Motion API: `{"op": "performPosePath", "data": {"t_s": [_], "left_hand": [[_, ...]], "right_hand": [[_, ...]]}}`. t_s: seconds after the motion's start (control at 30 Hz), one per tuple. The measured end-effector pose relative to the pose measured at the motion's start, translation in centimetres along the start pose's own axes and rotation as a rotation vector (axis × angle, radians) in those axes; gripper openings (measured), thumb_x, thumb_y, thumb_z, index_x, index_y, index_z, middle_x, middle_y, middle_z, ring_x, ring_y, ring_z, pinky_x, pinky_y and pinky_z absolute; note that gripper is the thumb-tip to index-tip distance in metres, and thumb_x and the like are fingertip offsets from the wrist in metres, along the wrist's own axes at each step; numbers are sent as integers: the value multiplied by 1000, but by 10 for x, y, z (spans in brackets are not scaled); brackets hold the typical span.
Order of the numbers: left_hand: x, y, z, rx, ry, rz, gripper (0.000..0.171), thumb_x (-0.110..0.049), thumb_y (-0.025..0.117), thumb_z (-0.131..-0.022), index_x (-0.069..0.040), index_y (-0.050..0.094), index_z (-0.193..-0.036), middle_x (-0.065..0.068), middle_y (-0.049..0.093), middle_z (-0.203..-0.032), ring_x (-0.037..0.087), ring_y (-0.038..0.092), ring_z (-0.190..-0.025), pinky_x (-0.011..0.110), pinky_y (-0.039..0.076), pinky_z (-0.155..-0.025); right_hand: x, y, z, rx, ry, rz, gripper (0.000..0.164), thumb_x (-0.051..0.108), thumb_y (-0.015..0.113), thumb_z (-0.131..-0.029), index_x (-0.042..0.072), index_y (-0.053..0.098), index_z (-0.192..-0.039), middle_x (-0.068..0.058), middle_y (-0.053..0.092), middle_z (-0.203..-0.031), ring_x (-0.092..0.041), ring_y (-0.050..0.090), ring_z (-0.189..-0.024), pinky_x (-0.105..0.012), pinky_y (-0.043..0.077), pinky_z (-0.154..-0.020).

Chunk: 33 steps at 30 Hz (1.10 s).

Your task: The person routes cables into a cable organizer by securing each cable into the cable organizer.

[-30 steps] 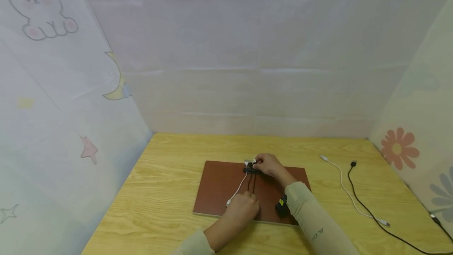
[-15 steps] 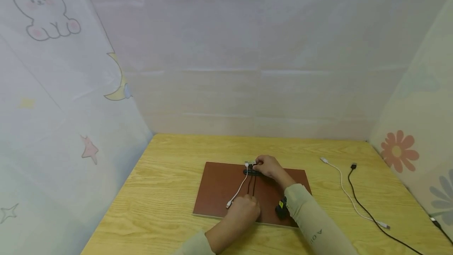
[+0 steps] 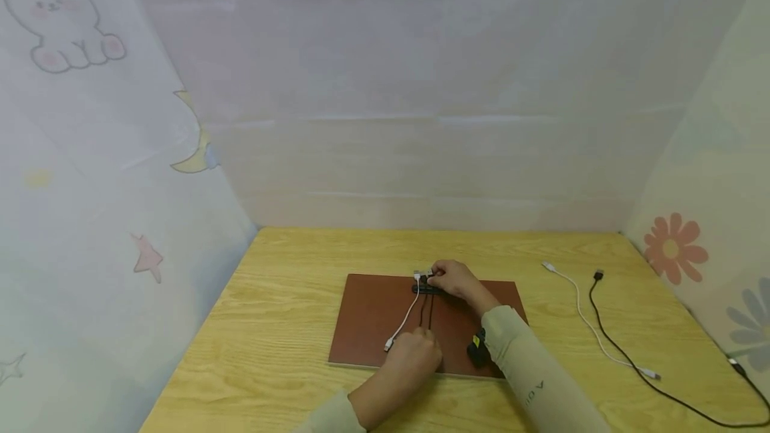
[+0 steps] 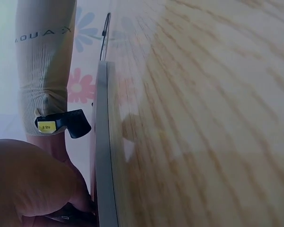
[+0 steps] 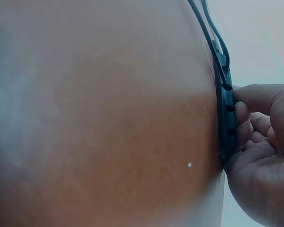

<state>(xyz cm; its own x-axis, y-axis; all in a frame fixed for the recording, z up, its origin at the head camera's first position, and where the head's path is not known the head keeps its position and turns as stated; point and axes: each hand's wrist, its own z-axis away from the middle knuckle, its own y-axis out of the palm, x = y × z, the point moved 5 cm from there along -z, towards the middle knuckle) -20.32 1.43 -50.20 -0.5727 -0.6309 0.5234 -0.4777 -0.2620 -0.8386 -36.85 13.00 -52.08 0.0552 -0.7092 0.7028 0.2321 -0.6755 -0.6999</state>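
Note:
A black slotted cable holder [image 3: 421,289] lies near the far edge of a reddish-brown board [image 3: 363,316]. A short white USB cable [image 3: 405,326] and two black USB cables [image 3: 431,311] run from it toward the near side. My right hand [image 3: 455,279] pinches a black cable by its plug end, right behind the holder. In the right wrist view, both black cables pass over the holder [image 5: 226,118], and bare slots show below them. My left hand [image 3: 412,354] grips the black cables' near ends; a dark connector [image 4: 71,215] shows under it in the left wrist view.
On the wooden table [image 3: 271,313], to the right of the board, lie a loose white cable [image 3: 580,306] and a longer black cable [image 3: 607,333]. A black wrist device [image 3: 478,351] hangs at the right sleeve. Patterned sheets [image 3: 445,85] enclose the table's back and sides.

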Motion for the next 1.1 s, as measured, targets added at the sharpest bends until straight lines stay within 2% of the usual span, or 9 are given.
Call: {"op": "performPosePath", "data": {"t_s": [0.2, 0.3, 0.47, 0.67, 0.83, 1.0, 1.1], "left_hand": [[0, 1, 0, 26, 1, 9, 16, -28, 67, -95, -26, 74, -81, -7, 56, -69, 5, 49, -60, 22, 44, -42], [1, 1, -1, 37, -1, 17, 15, -28, 69, -94, -27, 74, -80, -7, 56, -69, 5, 50, -61, 22, 45, -44], [4, -2, -3, 11, 0, 22, 17, -26, 69, -93, -26, 75, -78, -7, 56, -69, 5, 50, -61, 22, 44, -44], [5, -3, -2, -9, -1, 28, 16, -26, 69, -93, -25, 75, -78, -6, 56, -68, 5, 50, -60, 21, 44, -44], [4, -1, 1, -17, 0, 28, 18, -25, 69, -94, -23, 74, -77, -6, 55, -68, 4, 49, -59, 19, 43, -43], [5, -3, 3, -34, -12, 32, 17, -26, 70, -93, -21, 73, -76, -6, 56, -68, 4, 50, -59, 19, 44, -44], [6, -4, 3, -50, -30, 35, 17, -25, 70, -92, -21, 73, -76, -6, 56, -68, 5, 51, -60, 19, 44, -45]], "right_hand": [[1, 0, 2, 15, 3, 18, 13, 17, 67, -98, 5, 66, -104, -7, 62, -95, -20, 52, -78, -33, 42, -69], [3, -1, 1, 0, 2, 32, 13, 17, 67, -97, 5, 66, -102, -7, 63, -94, -20, 52, -78, -34, 42, -69], [4, -3, -1, -25, 11, 44, 12, 18, 67, -97, 6, 63, -96, -6, 60, -87, -20, 50, -74, -34, 39, -66], [2, 0, -3, -39, 31, 39, 16, 19, 67, -97, 5, 67, -105, -6, 61, -91, -20, 51, -77, -34, 42, -68], [0, 4, -1, -29, 42, 40, 16, 19, 67, -97, 4, 65, -102, -7, 59, -89, -21, 50, -76, -34, 40, -67], [1, 3, -1, -40, 60, 55, 28, 21, 69, -96, 3, 67, -117, -10, 65, -106, -22, 56, -86, -37, 47, -73], [2, 1, 0, -41, 71, 52, 32, 22, 69, -96, 2, 66, -121, -12, 65, -110, -23, 56, -89, -38, 48, -76]]}}
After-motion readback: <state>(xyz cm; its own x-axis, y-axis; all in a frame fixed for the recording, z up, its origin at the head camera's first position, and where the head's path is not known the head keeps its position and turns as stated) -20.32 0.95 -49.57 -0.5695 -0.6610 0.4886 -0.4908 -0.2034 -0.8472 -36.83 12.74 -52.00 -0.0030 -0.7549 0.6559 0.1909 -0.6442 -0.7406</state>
